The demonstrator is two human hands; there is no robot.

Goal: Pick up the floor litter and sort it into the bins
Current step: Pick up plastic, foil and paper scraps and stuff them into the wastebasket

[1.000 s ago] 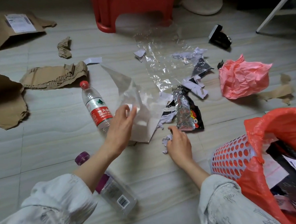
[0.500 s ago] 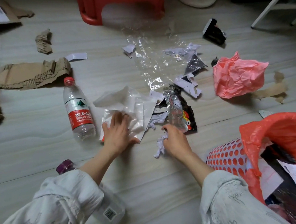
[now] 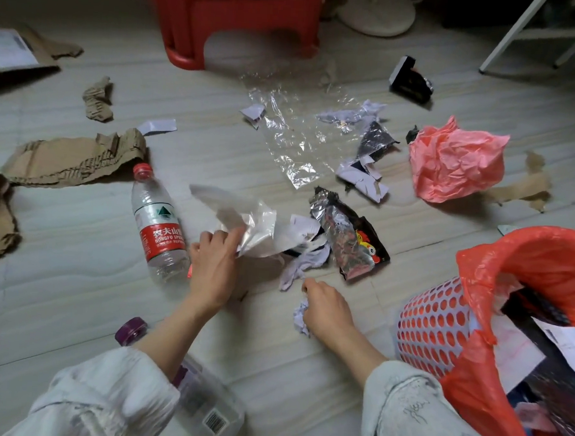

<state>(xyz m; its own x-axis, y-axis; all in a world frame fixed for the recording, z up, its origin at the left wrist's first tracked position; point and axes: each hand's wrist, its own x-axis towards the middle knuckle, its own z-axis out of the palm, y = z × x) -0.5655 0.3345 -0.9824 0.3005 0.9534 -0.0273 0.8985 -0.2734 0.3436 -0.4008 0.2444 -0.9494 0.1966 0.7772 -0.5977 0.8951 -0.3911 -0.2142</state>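
My left hand (image 3: pixel 212 267) grips a crumpled white plastic bag (image 3: pixel 246 220) just above the floor, beside a clear water bottle with a red label (image 3: pixel 157 226). My right hand (image 3: pixel 326 308) is curled round a small wad of white paper (image 3: pixel 300 317) near the floor. A torn white paper strip (image 3: pixel 305 263) and a black foil snack wrapper (image 3: pixel 348 242) lie just beyond my hands. At the right stands the perforated bin with a red liner (image 3: pixel 437 320), holding paper and dark scraps.
Cardboard pieces (image 3: pixel 72 160) lie at the left. Clear film (image 3: pixel 293 141), paper scraps (image 3: pixel 361 178) and a crumpled pink bag (image 3: pixel 455 163) lie farther out. A purple-capped bottle (image 3: pixel 200 396) lies under my left arm. A red stool (image 3: pixel 236 18) stands at the back.
My left hand pressed the white bag down to the floor, then gathered and lifted it again. My right hand pulled back toward me from the wrapper with a wad of paper.
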